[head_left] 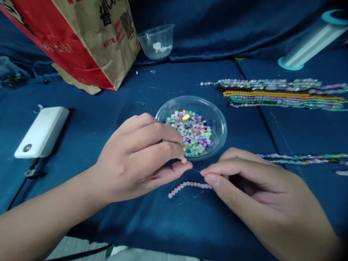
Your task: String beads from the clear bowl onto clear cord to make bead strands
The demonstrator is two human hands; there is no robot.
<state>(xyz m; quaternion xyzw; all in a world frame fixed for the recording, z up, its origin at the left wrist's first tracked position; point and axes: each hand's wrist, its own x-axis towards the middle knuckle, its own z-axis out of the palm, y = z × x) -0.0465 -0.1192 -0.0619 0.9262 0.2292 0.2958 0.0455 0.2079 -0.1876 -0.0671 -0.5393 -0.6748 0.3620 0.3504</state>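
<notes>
- Pink bead row (188, 183): lying near, center, on the blue cloth (130, 221); approx 13 beads showing, R end running behind the right thumb, so total can't be confirmed.
- Right hand (261, 195): near R, thumb + index closing narrow, pinching 1 thin thread (196, 170).
- Left hand (144, 152): near, L of center, fingertips narrow, holding 1 pale bead (184, 160); thread spanning the short gap btwn hands. Can't tell if tip is in the hole.
- Status (my read): threading looks partway. Done: approx 13 pink beads lined up. Not done: the held bead isn't sitting w/ the row, and no tied end is showing. Final qty unknown. Can't see whether row + pinched thread are 1 line.
- Power bank (42, 132): qty 1, lying L, cable running out its near end.
- Near strands (304, 159): approx 2, lying R, partly hidden behind right hand.
- Clear bowl (223, 134): qty 1, sitting just beyond the hands, holding loose mixed beads (199, 139), too many to count, + 1 gold piece (186, 116).
- Far strands (277, 93): lying far R, bundled, several; overlapping, no exact count.
- Spool (312, 41): qty 1, far R, leaning.
- Clear cup (157, 43): qty 1, far, center, holding white bits.
- Paper bag (89, 43): qty 1, standing far L.
</notes>
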